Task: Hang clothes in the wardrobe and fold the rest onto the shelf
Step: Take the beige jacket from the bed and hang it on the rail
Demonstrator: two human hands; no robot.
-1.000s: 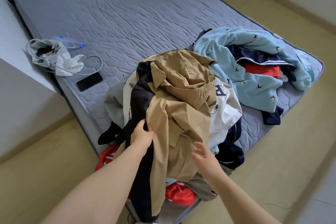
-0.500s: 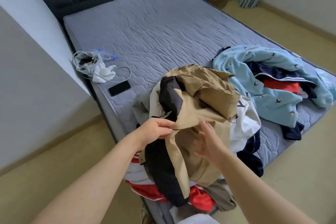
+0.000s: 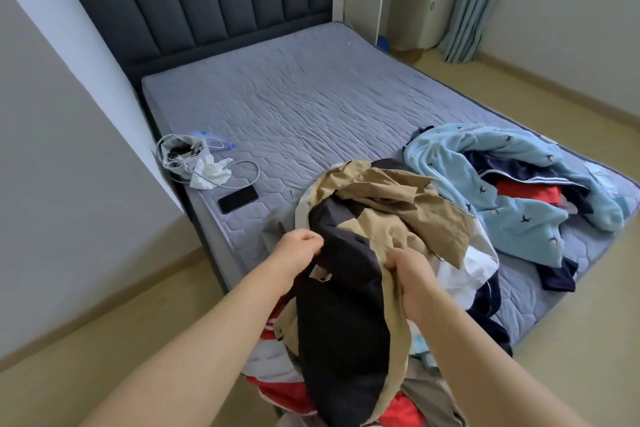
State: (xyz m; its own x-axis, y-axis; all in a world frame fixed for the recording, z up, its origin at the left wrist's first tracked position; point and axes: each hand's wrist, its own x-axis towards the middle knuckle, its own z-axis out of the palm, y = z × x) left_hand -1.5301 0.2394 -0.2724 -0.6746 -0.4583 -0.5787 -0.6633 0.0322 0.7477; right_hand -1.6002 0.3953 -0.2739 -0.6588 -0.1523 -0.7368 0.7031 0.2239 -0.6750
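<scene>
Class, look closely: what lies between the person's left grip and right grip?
In the head view, the black lining of the tan jacket spans the gap; the left grip pinches its dark edge, the right grip holds the tan edge.

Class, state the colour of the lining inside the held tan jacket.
Black or very dark: the jacket lining shows best in the head view.

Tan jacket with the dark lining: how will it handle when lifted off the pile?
Probably floppy: the tan jacket creases and drapes between the left hand and right hand. Likely light for its bulk, since the cloth folds thin at each grip. It may drag neighbours along, as it lies over the white garment.
</scene>
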